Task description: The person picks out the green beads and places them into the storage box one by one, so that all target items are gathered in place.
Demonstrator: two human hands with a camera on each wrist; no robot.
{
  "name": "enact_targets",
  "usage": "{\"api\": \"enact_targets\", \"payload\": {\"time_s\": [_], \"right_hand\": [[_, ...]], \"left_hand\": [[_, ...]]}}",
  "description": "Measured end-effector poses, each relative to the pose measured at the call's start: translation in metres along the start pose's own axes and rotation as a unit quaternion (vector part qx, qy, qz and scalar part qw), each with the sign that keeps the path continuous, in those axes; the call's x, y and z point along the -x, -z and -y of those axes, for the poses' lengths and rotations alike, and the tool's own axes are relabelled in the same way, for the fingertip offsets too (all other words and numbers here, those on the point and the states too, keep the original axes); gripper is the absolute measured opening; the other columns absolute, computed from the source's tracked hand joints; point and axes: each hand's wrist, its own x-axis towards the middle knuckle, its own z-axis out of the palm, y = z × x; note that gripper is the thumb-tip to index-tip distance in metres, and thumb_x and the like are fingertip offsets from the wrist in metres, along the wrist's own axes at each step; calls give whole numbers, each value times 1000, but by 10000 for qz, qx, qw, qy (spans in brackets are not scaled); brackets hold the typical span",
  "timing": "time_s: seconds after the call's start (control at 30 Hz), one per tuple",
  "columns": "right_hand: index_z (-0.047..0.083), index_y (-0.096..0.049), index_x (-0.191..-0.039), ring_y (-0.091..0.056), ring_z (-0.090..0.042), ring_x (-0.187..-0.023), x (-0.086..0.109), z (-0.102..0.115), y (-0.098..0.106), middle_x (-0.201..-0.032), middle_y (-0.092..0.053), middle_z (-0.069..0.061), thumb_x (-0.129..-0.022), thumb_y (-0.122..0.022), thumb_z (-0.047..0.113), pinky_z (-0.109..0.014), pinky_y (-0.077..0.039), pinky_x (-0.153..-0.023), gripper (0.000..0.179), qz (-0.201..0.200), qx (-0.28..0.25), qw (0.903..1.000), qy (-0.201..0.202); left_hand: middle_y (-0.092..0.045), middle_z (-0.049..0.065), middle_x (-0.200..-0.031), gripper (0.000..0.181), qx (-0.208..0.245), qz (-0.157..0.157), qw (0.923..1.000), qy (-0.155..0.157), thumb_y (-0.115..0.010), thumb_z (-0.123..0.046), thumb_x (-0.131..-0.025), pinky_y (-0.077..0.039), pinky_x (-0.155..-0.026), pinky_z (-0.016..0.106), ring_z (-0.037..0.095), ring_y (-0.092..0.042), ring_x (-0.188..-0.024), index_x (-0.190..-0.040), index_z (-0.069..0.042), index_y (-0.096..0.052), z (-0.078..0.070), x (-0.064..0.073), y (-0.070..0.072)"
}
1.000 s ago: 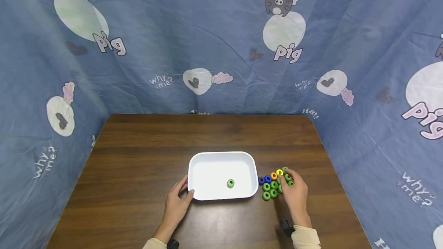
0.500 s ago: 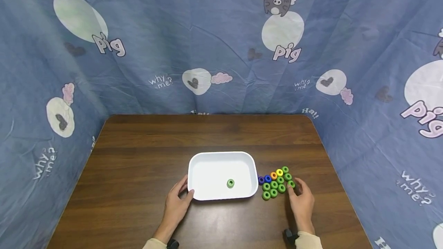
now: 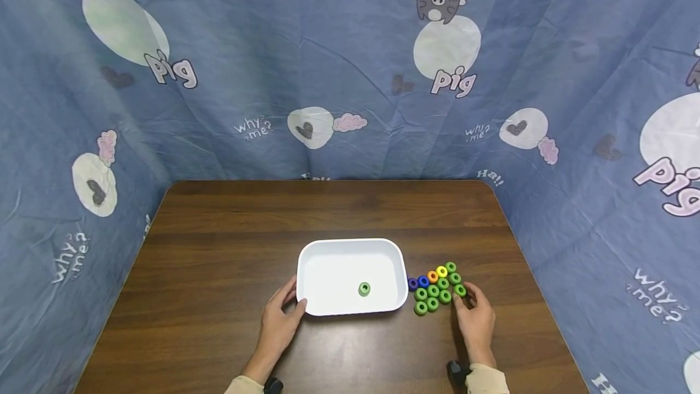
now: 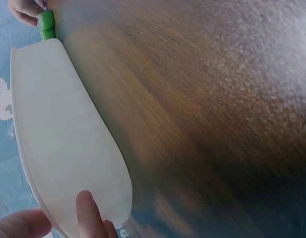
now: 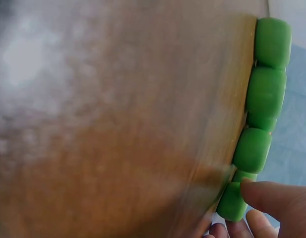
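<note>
White tray (image 4: 68,129) hogging the left side, left hand (image 4: 91,218) gripping it bottom left, green pieces (image 4: 46,24) plus right hand (image 4: 25,11) up top left.

Smooth plastic tray (image 3: 350,266), glossy wood-grain table (image 3: 235,230)

In the left wrist view, the top edge cuts the right hand (image 4: 24,10) at ten o'clock, and the white tray (image 4: 68,129) hides its interior.
</note>
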Motion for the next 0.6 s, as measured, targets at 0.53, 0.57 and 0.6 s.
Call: {"api": "enact_targets", "payload": {"time_s": [0.53,0.57,0.6], "right_hand": [[-1,-66,-122,-65,-39,-111,-3,0,-3,-119,-69,-25,-89,-72,6,-51,-53,-94,34,-74,260,9996,117],[-1,-66,-122,-65,-39,-111,-3,0,-3,-118,-69,-25,-89,-72,6,-51,-53,-94,34,-70,266,9996,119],[-1,-66,-122,-64,-39,-110,-3,1,-3,-118,-69,-26,-89,-72,5,-51,-53,-94,34,-67,284,9995,114]], "left_hand": [[-64,18,-135,56,-9,-19,10000,27,-69,-3,-88,-43,-111,49,33,-66,-121,-142,-3,-55,-2,1,1],[-64,18,-135,56,-20,-20,10000,20,-69,-3,-88,-43,-111,50,33,-66,-121,-142,-3,-55,-2,1,1],[-64,18,-135,56,-2,-19,10000,13,-69,-2,-88,-43,-111,49,33,-66,-121,-142,-3,-56,-1,2,1]]}}
